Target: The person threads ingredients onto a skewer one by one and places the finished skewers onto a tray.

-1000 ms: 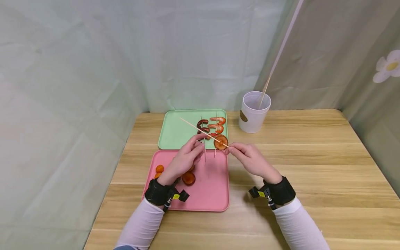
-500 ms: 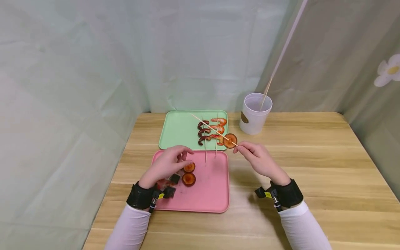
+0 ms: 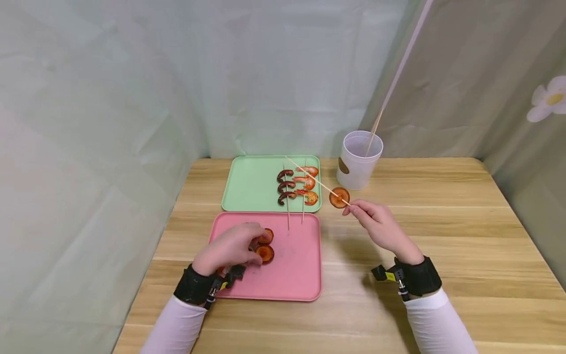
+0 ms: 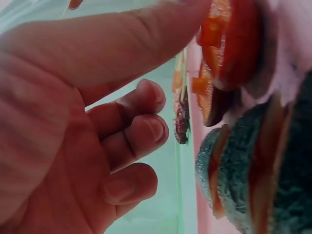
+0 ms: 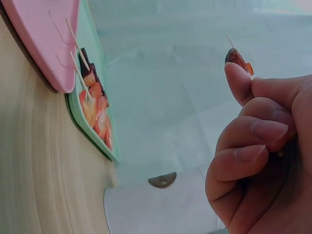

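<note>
My right hand (image 3: 381,230) pinches a thin wooden skewer (image 3: 313,177) near its lower end. A brown mushroom cap (image 3: 339,197) is threaded on the skewer just beyond the fingertips. Over the left part of the pink tray (image 3: 292,280), my left hand (image 3: 231,247) reaches down with thumb and fingers spread around two mushroom caps. The nearer mushroom cap (image 3: 265,254) lies beside the thumb; the farther mushroom cap (image 3: 267,236) is partly covered by fingers. In the left wrist view, the thumb overlaps an orange-brown mushroom (image 4: 236,46), and dark green-skinned slices (image 4: 239,161) lie below it.
Behind the pink tray, a green tray (image 3: 247,183) holds a skewer of shrimp (image 3: 308,183) and one of dark curled pieces (image 3: 286,186); their sticks extend over the pink tray. A white bucket (image 3: 359,164) with thin sticks (image 3: 373,132) stands to the right. Curtains surround the wooden table (image 3: 442,236).
My left hand has left the skewer and moved down and left to the mushrooms on the pink tray. My right hand has drawn the skewer with its mushroom to the right.
</note>
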Motion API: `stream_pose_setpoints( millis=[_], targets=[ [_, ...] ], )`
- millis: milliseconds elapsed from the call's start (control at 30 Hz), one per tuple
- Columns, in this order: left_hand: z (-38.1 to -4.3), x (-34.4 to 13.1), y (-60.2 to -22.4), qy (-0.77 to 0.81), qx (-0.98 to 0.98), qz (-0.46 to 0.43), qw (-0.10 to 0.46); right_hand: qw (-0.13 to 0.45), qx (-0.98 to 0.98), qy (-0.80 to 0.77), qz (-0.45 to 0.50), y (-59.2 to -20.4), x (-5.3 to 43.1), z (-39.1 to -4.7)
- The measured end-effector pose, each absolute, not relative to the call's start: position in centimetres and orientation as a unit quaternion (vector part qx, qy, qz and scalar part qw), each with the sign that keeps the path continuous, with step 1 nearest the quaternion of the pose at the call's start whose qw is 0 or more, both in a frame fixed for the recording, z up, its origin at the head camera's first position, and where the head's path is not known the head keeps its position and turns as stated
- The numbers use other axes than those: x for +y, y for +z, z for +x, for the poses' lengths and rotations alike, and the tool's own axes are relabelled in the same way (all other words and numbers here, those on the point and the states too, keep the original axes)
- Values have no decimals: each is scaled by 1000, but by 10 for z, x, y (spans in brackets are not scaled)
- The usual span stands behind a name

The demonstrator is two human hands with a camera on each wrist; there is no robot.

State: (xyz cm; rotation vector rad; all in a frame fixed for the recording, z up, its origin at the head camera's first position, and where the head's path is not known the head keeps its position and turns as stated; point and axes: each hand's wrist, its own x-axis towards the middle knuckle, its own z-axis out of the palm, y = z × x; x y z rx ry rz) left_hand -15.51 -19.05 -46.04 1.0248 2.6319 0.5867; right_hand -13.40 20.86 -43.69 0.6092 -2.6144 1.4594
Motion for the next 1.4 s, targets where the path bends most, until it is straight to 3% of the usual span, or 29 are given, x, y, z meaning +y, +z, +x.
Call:
stream_pose_setpoints(
  millis=[1400],
  targets=[
    [-149,-183,-477,161,910,370,97,27,-854,476,207,-439,206,-136]
  ],
)
